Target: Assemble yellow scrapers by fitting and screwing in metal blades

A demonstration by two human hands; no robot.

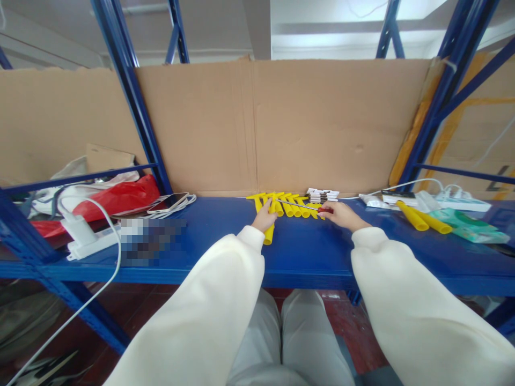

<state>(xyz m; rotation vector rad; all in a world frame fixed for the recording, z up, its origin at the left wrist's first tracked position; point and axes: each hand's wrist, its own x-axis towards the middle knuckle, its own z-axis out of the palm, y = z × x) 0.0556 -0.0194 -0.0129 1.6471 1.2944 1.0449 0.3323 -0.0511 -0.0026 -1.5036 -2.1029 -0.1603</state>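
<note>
My left hand (264, 215) is closed around a yellow tube-like plastic piece (269, 236) whose round open end points toward me. In my right hand (344, 214) is a screwdriver (325, 210) with a dark red handle. Its thin metal shaft runs leftward to the upper part of the held piece; whether the tip touches it, I cannot tell. Behind and between my hands lies a row of several similar yellow pieces (296, 210). A stack of small white and black items (323, 194) sits just past the row, against the cardboard.
The blue shelf (225, 252) ends in a front edge above my knees. On the right lie two yellow tubes (420, 221), a green packet (470, 228) and a white power strip (462, 203). To the left are a charger and cable (82, 230) and a red bag (124, 198). Cardboard (301, 123) stands behind.
</note>
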